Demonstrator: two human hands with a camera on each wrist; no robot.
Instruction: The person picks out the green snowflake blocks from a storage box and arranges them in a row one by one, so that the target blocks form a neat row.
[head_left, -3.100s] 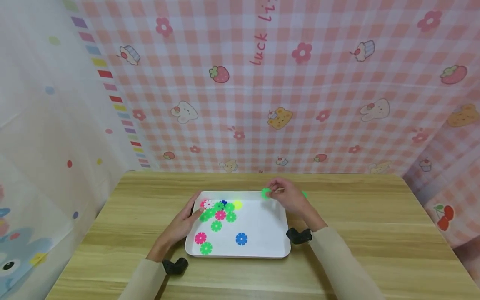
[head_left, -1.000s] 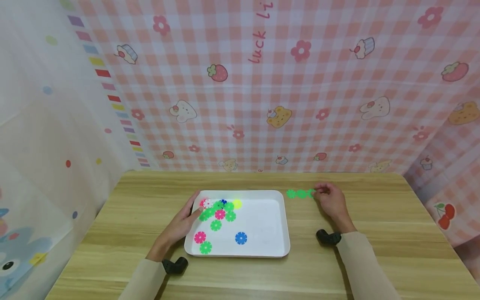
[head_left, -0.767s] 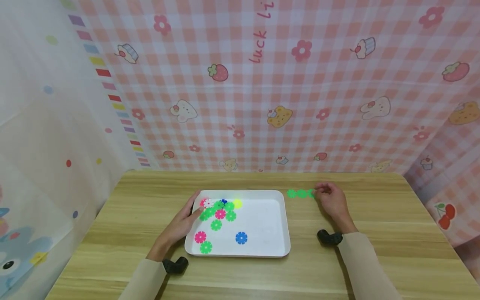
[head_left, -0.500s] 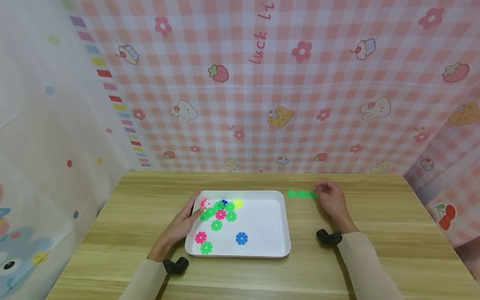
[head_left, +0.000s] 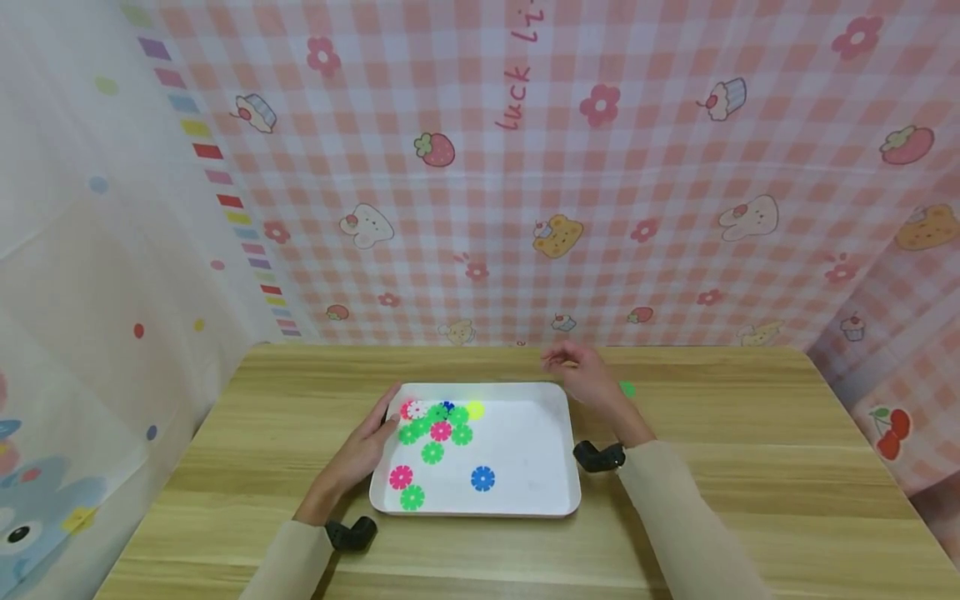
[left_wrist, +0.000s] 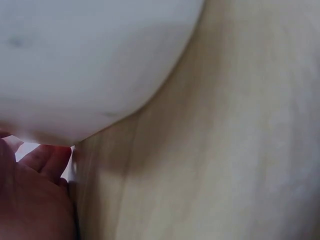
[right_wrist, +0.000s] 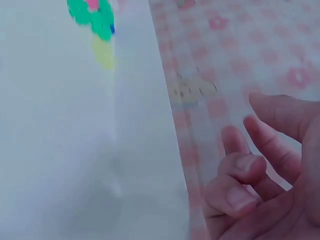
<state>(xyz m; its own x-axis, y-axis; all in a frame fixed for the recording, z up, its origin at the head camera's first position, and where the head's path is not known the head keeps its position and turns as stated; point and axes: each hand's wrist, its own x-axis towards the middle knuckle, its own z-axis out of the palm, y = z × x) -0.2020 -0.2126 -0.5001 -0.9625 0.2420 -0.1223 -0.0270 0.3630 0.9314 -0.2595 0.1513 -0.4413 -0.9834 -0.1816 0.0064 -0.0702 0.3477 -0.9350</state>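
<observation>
My left hand grips the left rim of a white tray, thumb over the edge and fingers along its outer side. In the left wrist view, part of this hand shows beside the tray wall. Several notched plastic discs lie in the tray: a green disc, a pink disc, a blue disc and a yellow disc among them. Over the far right corner hovers my right hand, fingers loosely bent and nothing between them, as the right wrist view of that hand confirms.
On the wooden table, a green disc shows behind my right forearm; others beside it are hidden. A pink checked cloth hangs at the table's back edge. Black cameras sit on both wrists.
My right hand carried a green disc from over the tray to the table, setting it at the right end of a row of green discs. It then let go and moved back left.
</observation>
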